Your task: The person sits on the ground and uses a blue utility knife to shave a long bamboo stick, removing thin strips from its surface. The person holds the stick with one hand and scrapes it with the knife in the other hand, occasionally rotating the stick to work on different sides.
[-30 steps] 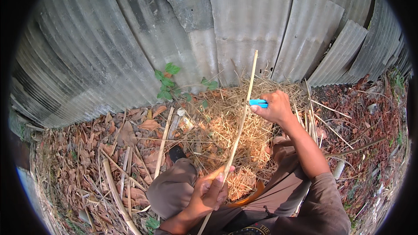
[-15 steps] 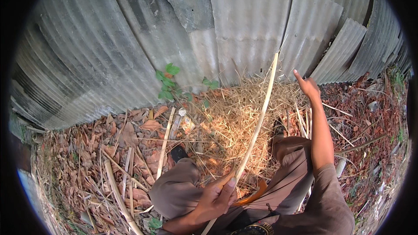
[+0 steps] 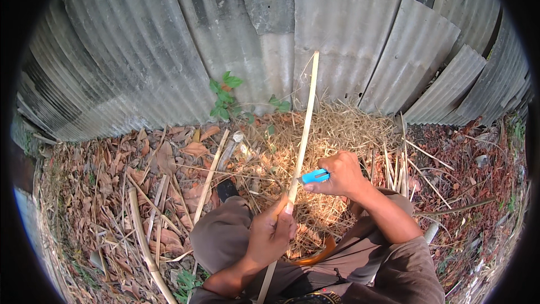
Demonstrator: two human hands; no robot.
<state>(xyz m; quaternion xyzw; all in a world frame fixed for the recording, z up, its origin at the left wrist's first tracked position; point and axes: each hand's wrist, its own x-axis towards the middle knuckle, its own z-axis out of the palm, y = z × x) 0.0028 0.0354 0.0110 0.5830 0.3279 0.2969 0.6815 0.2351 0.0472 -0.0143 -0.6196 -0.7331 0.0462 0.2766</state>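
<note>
A long pale bamboo strip [image 3: 306, 118] slants up from my lap toward the metal wall. My left hand [image 3: 271, 231] is closed around its lower part, thumb along the strip. In my right hand [image 3: 341, 175] is a blue box cutter [image 3: 316, 176], its slotted plastic body sticking out between thumb and fingers. The cutter's tip meets the strip just above my left hand; the blade itself is too small to make out. Under the strip, between my knees, lies a heap of thin straw-coloured shavings [image 3: 349, 129].
A corrugated metal fence [image 3: 343, 39] closes off the far side. Dry brown leaves [image 3: 163, 160] cover the ground at left, with a bamboo pole [image 3: 143, 236] and another strip [image 3: 211, 177] on them. More sticks [image 3: 402, 163] lie at right. A green plant [image 3: 225, 98] grows by the fence.
My right hand has come back from far out on the right to beside the strip, and the blue cutter now shows. The strip's upper end has swung left, still in my left hand.
</note>
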